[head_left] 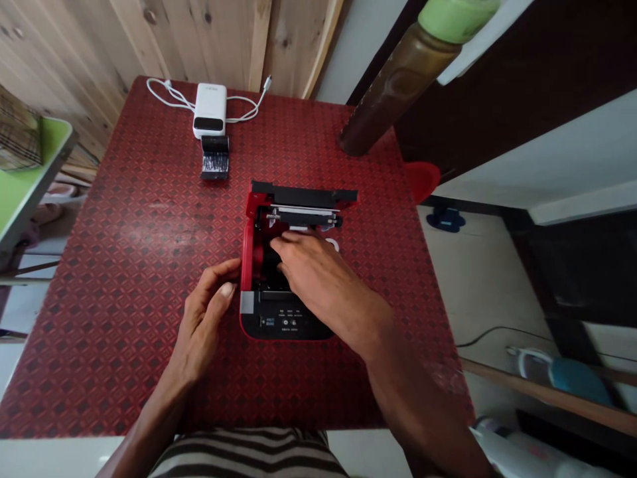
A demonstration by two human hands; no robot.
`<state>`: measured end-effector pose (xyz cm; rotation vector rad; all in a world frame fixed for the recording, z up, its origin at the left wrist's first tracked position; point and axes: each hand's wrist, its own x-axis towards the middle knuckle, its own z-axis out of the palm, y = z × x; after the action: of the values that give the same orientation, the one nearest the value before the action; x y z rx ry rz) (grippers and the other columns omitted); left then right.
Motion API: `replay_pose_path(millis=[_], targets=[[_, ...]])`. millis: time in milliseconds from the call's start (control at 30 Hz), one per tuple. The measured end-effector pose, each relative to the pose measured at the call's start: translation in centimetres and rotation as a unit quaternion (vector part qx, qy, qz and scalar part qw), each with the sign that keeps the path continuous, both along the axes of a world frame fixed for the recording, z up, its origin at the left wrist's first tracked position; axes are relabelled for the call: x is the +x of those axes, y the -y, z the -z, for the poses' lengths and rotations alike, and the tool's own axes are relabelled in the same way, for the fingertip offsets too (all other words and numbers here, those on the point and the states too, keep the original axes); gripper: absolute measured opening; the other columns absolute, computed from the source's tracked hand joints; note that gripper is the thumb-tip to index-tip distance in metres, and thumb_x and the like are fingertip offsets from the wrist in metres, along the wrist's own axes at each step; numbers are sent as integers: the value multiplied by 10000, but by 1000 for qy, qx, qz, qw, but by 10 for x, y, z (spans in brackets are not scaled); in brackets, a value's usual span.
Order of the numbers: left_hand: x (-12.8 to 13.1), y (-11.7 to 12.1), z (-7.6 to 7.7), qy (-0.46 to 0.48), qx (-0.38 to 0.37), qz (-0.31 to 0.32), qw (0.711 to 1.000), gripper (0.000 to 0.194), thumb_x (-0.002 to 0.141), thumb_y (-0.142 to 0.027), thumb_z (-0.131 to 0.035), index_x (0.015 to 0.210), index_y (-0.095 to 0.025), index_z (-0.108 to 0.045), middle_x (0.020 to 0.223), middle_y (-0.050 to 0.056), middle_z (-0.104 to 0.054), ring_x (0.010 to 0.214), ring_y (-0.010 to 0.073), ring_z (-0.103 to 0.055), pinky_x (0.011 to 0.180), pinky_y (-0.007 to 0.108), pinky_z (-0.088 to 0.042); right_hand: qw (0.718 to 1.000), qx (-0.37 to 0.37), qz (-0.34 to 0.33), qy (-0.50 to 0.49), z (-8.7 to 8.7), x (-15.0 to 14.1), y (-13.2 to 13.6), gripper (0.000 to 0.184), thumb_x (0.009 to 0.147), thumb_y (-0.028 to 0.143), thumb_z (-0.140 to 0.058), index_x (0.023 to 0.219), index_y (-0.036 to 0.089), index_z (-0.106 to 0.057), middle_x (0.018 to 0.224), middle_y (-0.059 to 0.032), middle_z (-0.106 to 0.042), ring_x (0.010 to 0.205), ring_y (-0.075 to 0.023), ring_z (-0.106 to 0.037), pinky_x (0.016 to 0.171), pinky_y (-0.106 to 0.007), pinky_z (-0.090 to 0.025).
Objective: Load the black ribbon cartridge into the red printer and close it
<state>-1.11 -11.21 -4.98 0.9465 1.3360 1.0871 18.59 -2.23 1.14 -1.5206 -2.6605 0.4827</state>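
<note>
A red and black small printer (269,312) sits in the middle of the red patterned table (149,265) with its lid (303,196) open toward the far side. My left hand (206,315) rests against the printer's left side, thumb and fingers apart, steadying the casing. My right hand (318,279) reaches into the open compartment, fingers curled down inside it; what they touch is hidden. Buttons and small labels show on the black front panel.
A white power bank (210,109) with a white cable (166,93) lies at the far edge, a small black object (215,157) just in front of it. A tall brown bottle (393,86) with a green cap stands far right. A green table (24,179) is at left.
</note>
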Motion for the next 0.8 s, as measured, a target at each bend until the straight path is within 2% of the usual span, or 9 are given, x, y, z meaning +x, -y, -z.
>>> replay_pose_path(millis=[100,167,267,367,533,633,800], targets=[[-1,1,1,7,-3,1,1000,480,1116,-606,-661,1450,-280,-776,1459,113,-799,1429,387,-699,1308,598,-439,997,9,-6,-72,-7,13,9,434,1062,-56,-508,1354,143,-760,1351,-151,-830,1260,-277,-792,1165,-456,-611],[0,1,1,10,-4,3,1000,485,1116,-607,-661,1460,-284,-772,1472,114,-794,1428,387,-702,1306,599,-444,992,18,-20,-124,-14,27,16,461,1081,-26,-525,1416,186,-760,1421,-122,-818,1305,-265,-776,1191,-465,-616],[0,0,-1,5,-5,1,1000,510,1105,-622,-668,1454,-265,-771,1459,120,-800,1407,393,-714,1292,601,-460,987,13,-51,-152,-20,44,22,425,1074,3,-592,1328,254,-823,1357,-68,-847,1284,-259,-775,1162,-475,-642],[1,0,-1,0,1,0,1000,517,1108,-619,-665,1452,-247,-767,1462,124,-797,1404,393,-712,1287,605,-461,988,-6,-77,-132,-18,50,19,340,1085,59,-643,1216,293,-852,1271,-38,-860,1256,-264,-756,1130,-495,-642],[0,0,1,4,3,2,1000,510,1120,-604,-654,1461,-239,-759,1479,123,-790,1437,393,-688,1316,612,-424,987,-33,-112,-113,-14,44,7,250,1113,111,-678,972,257,-824,1096,-8,-854,1100,-236,-732,1129,-466,-583],[0,1,1,-4,4,2,1000,506,1124,-603,-649,1457,-238,-761,1470,117,-795,1428,391,-691,1306,600,-431,986,-45,-121,-110,-14,43,4,242,1122,137,-686,940,231,-815,1066,-12,-850,1064,-232,-716,1106,-444,-564],[-1,0,0,-32,9,0,999,476,1129,-605,-642,1445,-277,-779,1462,91,-798,1367,373,-725,1256,559,-467,985,-18,-126,-115,-9,43,2,237,1117,155,-707,912,224,-805,1021,-22,-844,1018,-237,-703,1015,-421,-562]])
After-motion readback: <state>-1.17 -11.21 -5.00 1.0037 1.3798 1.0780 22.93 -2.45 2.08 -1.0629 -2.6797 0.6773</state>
